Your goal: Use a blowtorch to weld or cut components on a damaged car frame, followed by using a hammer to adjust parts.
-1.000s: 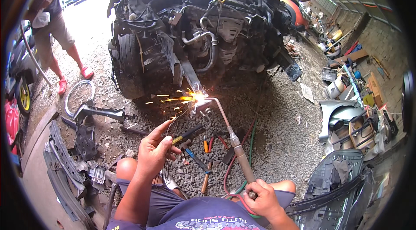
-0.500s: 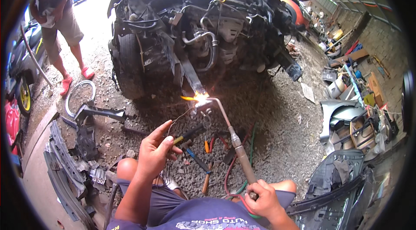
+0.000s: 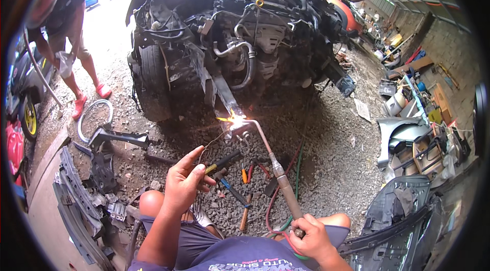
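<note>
Down on the gravel before the stripped car front (image 3: 229,41), my right hand (image 3: 309,238) is clenched around the cutting torch (image 3: 278,176), its bent tip flaming against a metal bar (image 3: 224,97) hanging from the wreck, kept at arm's reach from the sparks. My left hand (image 3: 185,184) pinches a thin wire (image 3: 212,143), forefinger out, feeding it toward the flame. Hand tools (image 3: 240,179) lie between my knees; no labels I can make out.

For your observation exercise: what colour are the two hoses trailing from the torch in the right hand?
One red, one green hose, running from the torch gripped by the right hand; head view.
</note>
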Action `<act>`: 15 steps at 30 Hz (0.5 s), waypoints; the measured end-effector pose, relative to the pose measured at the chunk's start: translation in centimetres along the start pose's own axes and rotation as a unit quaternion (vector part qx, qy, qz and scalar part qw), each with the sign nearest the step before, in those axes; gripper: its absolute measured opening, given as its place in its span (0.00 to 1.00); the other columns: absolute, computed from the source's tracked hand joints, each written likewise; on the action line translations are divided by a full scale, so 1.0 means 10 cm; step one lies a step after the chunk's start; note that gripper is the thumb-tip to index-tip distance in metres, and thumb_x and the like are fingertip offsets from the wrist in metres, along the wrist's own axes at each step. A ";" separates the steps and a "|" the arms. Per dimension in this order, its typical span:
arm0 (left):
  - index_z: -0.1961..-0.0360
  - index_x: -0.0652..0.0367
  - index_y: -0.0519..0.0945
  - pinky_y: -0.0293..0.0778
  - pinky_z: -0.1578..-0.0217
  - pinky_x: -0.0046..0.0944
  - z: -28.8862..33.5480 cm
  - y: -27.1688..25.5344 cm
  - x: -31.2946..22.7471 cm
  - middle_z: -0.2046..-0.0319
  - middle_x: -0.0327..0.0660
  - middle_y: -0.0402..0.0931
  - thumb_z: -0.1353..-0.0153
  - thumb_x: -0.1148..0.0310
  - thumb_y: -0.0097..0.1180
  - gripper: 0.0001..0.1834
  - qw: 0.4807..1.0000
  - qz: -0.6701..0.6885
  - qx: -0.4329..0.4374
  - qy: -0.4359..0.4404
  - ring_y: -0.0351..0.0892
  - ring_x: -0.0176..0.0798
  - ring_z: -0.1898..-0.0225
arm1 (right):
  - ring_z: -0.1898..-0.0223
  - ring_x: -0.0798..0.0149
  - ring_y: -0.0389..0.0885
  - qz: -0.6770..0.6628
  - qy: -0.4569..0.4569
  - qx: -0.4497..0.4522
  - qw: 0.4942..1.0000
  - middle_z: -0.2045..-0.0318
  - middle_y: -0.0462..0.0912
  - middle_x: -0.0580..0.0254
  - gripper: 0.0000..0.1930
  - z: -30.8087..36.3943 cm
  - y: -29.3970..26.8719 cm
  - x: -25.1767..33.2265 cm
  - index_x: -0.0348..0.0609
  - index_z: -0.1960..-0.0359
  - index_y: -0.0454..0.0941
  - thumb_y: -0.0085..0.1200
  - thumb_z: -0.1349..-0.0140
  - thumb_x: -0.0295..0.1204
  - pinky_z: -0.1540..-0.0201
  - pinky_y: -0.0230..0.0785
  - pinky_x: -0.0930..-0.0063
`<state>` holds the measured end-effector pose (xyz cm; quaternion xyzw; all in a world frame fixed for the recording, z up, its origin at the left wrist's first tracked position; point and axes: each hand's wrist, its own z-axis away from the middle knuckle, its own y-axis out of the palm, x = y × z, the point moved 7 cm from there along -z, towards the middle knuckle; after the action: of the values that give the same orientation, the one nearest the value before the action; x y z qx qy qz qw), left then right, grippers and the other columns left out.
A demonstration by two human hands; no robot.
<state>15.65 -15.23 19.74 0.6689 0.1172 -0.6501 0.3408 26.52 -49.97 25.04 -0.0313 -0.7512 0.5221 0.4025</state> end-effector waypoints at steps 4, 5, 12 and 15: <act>0.21 0.58 0.71 0.87 0.69 0.33 -0.01 -0.01 0.02 0.54 0.39 0.83 0.21 0.71 0.58 0.30 1.000 -0.004 0.002 -0.001 0.92 0.38 0.65 | 0.74 0.56 0.80 0.001 0.006 -0.003 1.000 0.72 0.78 0.57 0.08 0.00 0.00 0.02 0.42 0.64 0.84 0.70 0.45 0.23 0.70 0.74 0.63; 0.21 0.58 0.71 0.87 0.69 0.33 -0.01 0.00 0.02 0.54 0.39 0.83 0.21 0.71 0.58 0.30 1.000 -0.003 0.002 -0.002 0.92 0.38 0.65 | 0.75 0.57 0.80 -0.003 0.009 -0.002 1.000 0.72 0.78 0.57 0.08 -0.01 0.00 0.02 0.42 0.64 0.84 0.70 0.45 0.23 0.70 0.74 0.63; 0.21 0.57 0.71 0.87 0.69 0.33 -0.02 -0.01 0.03 0.53 0.40 0.84 0.21 0.70 0.59 0.30 1.000 0.001 -0.001 -0.005 0.92 0.38 0.64 | 0.75 0.57 0.79 -0.012 0.009 0.003 1.000 0.72 0.78 0.57 0.08 -0.01 0.01 0.02 0.41 0.64 0.84 0.70 0.45 0.22 0.70 0.73 0.63; 0.21 0.57 0.71 0.87 0.69 0.33 -0.02 -0.02 0.04 0.53 0.40 0.84 0.21 0.70 0.59 0.30 1.000 0.000 0.000 -0.006 0.92 0.38 0.64 | 0.75 0.56 0.79 -0.009 -0.012 -0.006 1.000 0.72 0.77 0.57 0.08 0.00 0.01 0.00 0.41 0.64 0.84 0.70 0.45 0.22 0.70 0.73 0.62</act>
<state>15.75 -15.14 19.26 0.6648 0.1153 -0.6543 0.3416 26.46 -49.89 24.93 -0.0208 -0.7593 0.5141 0.3984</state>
